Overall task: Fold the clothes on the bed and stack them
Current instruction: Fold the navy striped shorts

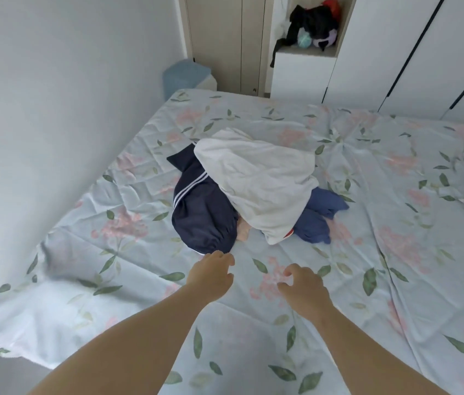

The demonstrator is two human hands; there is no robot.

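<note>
A heap of unfolded clothes lies in the middle of the bed. On top is a crumpled white garment. Under its left side are navy shorts with white stripes, and a lighter blue garment sticks out on the right. A bit of pale peach cloth shows between them. My left hand reaches out with loosely curled fingers just short of the navy shorts' near edge and holds nothing. My right hand hovers over the sheet with spread, bent fingers, a little in front of the heap.
The bed has a light blue floral sheet and runs along a white wall on the left. Beyond it stand white wardrobe doors and a shelf nook with dark clothes. A blue-topped box sits at the far corner.
</note>
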